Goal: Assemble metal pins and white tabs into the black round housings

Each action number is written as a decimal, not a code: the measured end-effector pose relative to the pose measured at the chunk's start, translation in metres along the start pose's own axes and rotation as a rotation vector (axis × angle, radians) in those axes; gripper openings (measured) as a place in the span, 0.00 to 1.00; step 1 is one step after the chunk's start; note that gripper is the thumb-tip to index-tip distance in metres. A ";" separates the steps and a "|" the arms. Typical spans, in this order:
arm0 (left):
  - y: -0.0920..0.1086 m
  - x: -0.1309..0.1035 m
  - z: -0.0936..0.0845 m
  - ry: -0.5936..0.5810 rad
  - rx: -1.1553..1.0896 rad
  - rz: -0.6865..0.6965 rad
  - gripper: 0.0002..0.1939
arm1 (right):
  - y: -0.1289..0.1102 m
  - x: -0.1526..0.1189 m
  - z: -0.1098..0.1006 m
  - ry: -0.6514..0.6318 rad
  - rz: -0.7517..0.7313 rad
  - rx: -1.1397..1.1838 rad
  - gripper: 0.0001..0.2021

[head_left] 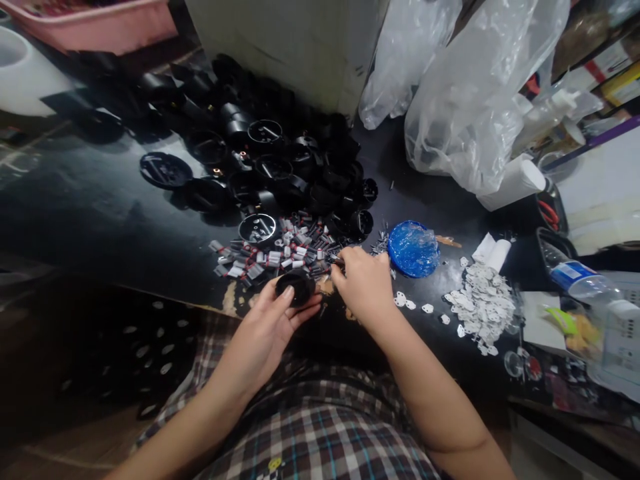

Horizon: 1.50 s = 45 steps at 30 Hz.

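Observation:
My left hand (270, 320) is closed around a round black plastic cup-shaped part (296, 288), its thumb over the rim and its fingers beneath. Just to the right, my right hand (364, 283) has its fingers pinched together above the table. A small dark thing shows at its fingertips, too small to name. Beyond both hands spreads a pile of small grey and white cylindrical parts with red bits (270, 257). Close to my right hand sits a blue lid (414, 249) with a clear, glossy substance in it.
Many black round housings (205, 193) are heaped at the back left. A heap of flat white metal pieces (483, 303) lies to the right, near a plastic bottle (580, 273). Clear plastic bags (460, 100) stand at the back right. A pink basin (100, 27) is far left.

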<state>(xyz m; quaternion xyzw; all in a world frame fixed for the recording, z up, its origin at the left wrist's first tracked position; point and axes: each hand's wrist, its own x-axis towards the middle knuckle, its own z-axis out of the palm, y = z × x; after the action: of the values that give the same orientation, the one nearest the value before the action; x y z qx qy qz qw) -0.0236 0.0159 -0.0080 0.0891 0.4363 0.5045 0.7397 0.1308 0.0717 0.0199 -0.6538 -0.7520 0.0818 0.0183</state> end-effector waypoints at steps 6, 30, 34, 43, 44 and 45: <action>0.002 0.003 0.008 -0.038 0.052 0.078 0.09 | 0.004 -0.022 -0.006 0.025 -0.035 0.232 0.05; -0.010 -0.007 0.024 -0.085 -0.122 -0.010 0.06 | -0.001 -0.055 -0.012 0.318 -0.065 0.579 0.02; -0.007 -0.007 0.017 -0.118 -0.044 -0.050 0.06 | -0.003 -0.058 -0.025 0.260 -0.035 0.690 0.03; -0.009 -0.011 0.008 -0.135 0.053 -0.049 0.11 | -0.006 -0.057 -0.039 0.223 -0.138 0.647 0.02; -0.009 -0.011 0.009 -0.137 0.056 -0.052 0.11 | -0.006 -0.057 -0.038 0.222 -0.132 0.662 0.02; -0.009 -0.012 0.009 -0.131 0.058 -0.058 0.11 | -0.007 -0.058 -0.037 0.222 -0.125 0.677 0.02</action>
<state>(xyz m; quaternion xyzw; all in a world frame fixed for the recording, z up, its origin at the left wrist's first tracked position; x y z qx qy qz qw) -0.0121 0.0047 -0.0013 0.1307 0.4036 0.4631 0.7781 0.1379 0.0170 0.0622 -0.5683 -0.7143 0.2534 0.3203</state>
